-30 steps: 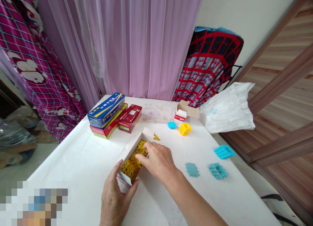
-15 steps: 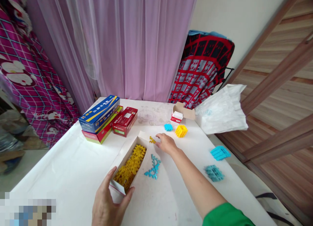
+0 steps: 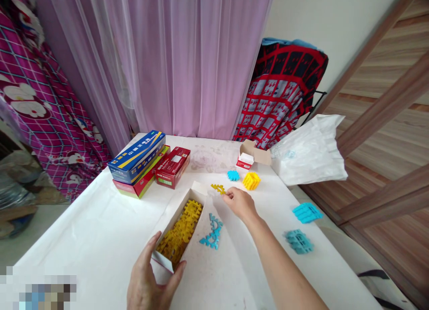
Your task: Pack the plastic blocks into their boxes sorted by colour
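My left hand point(image 3: 156, 274) grips the near end of a long open white box point(image 3: 172, 220), thumb on one side and fingers on the other. Inside the box lie several yellow notched plastic pieces point(image 3: 182, 227). Past the box's far right corner, my right hand point(image 3: 239, 201) pinches a yellow notched plastic piece point(image 3: 217, 188) between thumb and fingers, just above the table. Flat on the table right of the box is a blue triangular notched piece point(image 3: 212, 234).
Blue box point(image 3: 137, 155) lies on another box at the back left, beside a red box point(image 3: 172, 167). A small open carton point(image 3: 250, 158), yellow block stack point(image 3: 251, 181) and blue pieces point(image 3: 233, 176) stand back right. More blue stacks point(image 3: 306, 213) and a white bag point(image 3: 308, 151) line the right edge.
My right hand has drawn slightly right and nearer, and the yellow piece now shows more fully in its fingers. The left hand stays on the box. The view has shifted a little.
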The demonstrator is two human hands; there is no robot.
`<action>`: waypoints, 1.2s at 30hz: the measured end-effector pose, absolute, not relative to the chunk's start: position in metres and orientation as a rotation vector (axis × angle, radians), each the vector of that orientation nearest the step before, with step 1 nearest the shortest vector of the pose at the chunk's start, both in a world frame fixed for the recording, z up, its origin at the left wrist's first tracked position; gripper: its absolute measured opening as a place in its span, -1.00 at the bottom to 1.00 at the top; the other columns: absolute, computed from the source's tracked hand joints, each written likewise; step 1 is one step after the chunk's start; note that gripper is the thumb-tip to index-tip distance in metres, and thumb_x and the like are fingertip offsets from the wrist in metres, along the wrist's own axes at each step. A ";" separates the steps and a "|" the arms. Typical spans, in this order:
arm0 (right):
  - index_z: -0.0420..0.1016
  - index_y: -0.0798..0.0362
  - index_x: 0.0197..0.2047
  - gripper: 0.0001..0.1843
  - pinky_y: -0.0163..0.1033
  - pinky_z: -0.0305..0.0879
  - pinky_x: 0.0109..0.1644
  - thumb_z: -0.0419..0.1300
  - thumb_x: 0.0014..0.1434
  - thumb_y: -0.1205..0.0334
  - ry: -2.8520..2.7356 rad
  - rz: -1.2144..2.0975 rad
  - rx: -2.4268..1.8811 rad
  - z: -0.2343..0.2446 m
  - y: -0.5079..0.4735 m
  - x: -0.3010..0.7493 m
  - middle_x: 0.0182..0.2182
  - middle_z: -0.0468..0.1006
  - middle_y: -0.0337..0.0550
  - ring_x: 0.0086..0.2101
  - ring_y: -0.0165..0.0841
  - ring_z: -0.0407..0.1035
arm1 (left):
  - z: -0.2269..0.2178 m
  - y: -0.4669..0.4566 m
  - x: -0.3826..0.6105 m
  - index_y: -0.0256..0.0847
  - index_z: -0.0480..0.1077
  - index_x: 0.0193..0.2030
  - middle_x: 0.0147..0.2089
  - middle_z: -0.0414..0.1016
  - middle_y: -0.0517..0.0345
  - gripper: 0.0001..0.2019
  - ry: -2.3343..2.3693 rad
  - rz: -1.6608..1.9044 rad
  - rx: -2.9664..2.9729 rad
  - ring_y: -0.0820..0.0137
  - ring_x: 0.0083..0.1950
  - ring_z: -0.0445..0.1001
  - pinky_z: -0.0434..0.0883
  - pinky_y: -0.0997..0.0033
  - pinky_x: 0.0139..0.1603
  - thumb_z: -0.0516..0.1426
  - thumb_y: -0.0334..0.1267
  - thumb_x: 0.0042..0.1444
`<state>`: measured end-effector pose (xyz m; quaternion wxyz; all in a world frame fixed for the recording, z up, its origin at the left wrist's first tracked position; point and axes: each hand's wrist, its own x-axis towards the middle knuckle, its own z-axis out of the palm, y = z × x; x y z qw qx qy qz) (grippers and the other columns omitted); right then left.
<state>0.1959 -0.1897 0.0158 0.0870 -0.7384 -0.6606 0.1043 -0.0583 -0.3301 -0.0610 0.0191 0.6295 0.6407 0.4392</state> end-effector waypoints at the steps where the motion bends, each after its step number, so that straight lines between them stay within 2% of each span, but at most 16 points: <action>1: 0.55 -0.04 -0.24 -0.77 -0.32 0.20 -0.27 0.11 0.24 0.06 -1.897 0.313 -2.154 0.027 -0.199 0.193 -0.26 0.66 -0.23 -0.24 -0.36 0.50 | -0.060 -0.330 -0.057 -0.14 0.15 0.29 0.13 0.49 -0.06 -0.27 1.995 1.377 1.964 0.15 0.03 0.56 0.53 0.15 0.03 0.21 0.06 0.02; 6: 0.55 -0.06 -0.37 -0.84 -0.32 0.18 -0.28 0.23 0.12 0.06 -1.875 0.242 -1.927 0.068 -0.241 0.153 -0.39 0.63 -0.29 -0.34 -0.38 0.48 | -0.059 -0.330 -0.054 -0.17 0.13 0.30 0.12 0.49 -0.09 -0.28 2.004 1.383 2.008 0.16 0.05 0.55 0.53 0.19 0.02 0.19 0.06 0.06; 11: 0.56 -0.05 -0.35 -0.84 -0.31 0.21 -0.28 0.21 0.16 0.08 -1.996 0.164 -1.956 0.063 -0.246 0.118 -0.37 0.64 -0.25 -0.33 -0.35 0.50 | -0.063 -0.331 -0.055 -0.19 0.14 0.30 0.09 0.51 -0.10 -0.27 2.014 1.397 2.031 0.16 0.01 0.56 0.54 0.21 -0.04 0.19 0.09 0.05; 18: 0.60 0.01 -0.30 -0.64 -0.27 0.27 -0.29 0.12 0.24 -0.07 -2.136 0.151 -1.992 0.052 -0.251 0.092 -0.33 0.67 -0.06 -0.32 -0.26 0.54 | -0.065 -0.330 -0.055 -0.18 0.17 0.28 0.10 0.51 -0.10 -0.27 2.015 1.403 1.953 0.14 0.03 0.55 0.52 0.16 -0.01 0.17 0.13 0.04; 24: 0.56 -0.05 -0.39 -0.65 -0.32 0.21 -0.27 0.04 0.31 0.06 -2.092 0.156 -1.878 0.055 -0.254 0.124 -0.38 0.65 -0.23 -0.33 -0.37 0.51 | -0.063 -0.327 -0.057 -0.16 0.17 0.28 0.07 0.53 -0.07 -0.28 1.986 1.375 1.970 0.15 -0.02 0.57 0.53 0.18 -0.03 0.19 0.12 0.03; 26: 0.56 -0.06 -0.29 -0.73 -0.32 0.23 -0.21 0.06 0.28 0.11 -1.971 0.125 -1.964 0.055 -0.236 0.160 -0.29 0.64 -0.24 -0.27 -0.36 0.50 | -0.065 -0.327 -0.057 -0.13 0.15 0.30 0.09 0.52 -0.05 -0.27 1.989 1.367 1.965 0.15 0.00 0.57 0.53 0.17 -0.01 0.20 0.11 0.03; 28: 0.51 -0.03 -0.08 -0.75 -0.28 0.25 -0.13 0.09 0.25 0.14 -1.810 0.042 -2.107 0.054 -0.210 0.203 -0.10 0.59 -0.16 -0.19 -0.33 0.48 | -0.066 -0.328 -0.058 -0.12 0.15 0.30 0.10 0.52 -0.06 -0.26 1.999 1.375 1.979 0.13 0.01 0.57 0.53 0.14 0.00 0.20 0.11 0.02; 30: 0.33 0.02 0.19 -0.51 -0.22 0.26 -0.05 0.14 0.20 0.13 -1.667 -0.058 -2.286 0.050 -0.184 0.242 0.05 0.48 0.00 -0.02 -0.22 0.42 | -0.068 -0.328 -0.059 -0.13 0.15 0.30 0.11 0.51 -0.08 -0.26 2.004 1.379 1.999 0.12 0.01 0.57 0.53 0.13 0.00 0.20 0.10 0.02; 32: 0.11 0.05 0.34 -0.26 -0.16 0.26 0.02 0.21 0.15 0.07 -1.593 -0.042 -2.418 0.044 -0.163 0.270 0.13 0.39 0.10 0.08 -0.14 0.34 | -0.068 -0.327 -0.060 -0.11 0.15 0.30 0.12 0.51 -0.05 -0.26 2.000 1.354 1.991 0.12 0.01 0.57 0.53 0.14 0.01 0.21 0.09 0.01; 34: -0.02 0.06 0.40 -0.13 -0.13 0.26 0.05 0.23 0.13 0.01 -1.580 0.022 -2.485 0.036 -0.148 0.285 0.17 0.33 0.14 0.12 -0.10 0.32 | -0.067 -0.326 -0.061 -0.07 0.16 0.29 0.10 0.53 0.01 -0.27 1.979 1.321 1.970 0.14 0.00 0.57 0.54 0.16 -0.01 0.22 0.09 -0.01; 36: -0.05 0.06 0.41 -0.11 -0.11 0.26 0.06 0.22 0.13 -0.03 -1.587 0.068 -2.513 0.028 -0.138 0.290 0.18 0.31 0.15 0.12 -0.09 0.32 | -0.065 -0.325 -0.060 -0.05 0.18 0.27 0.07 0.55 0.06 -0.28 1.959 1.322 1.946 0.14 -0.02 0.59 0.56 0.16 -0.03 0.23 0.09 -0.02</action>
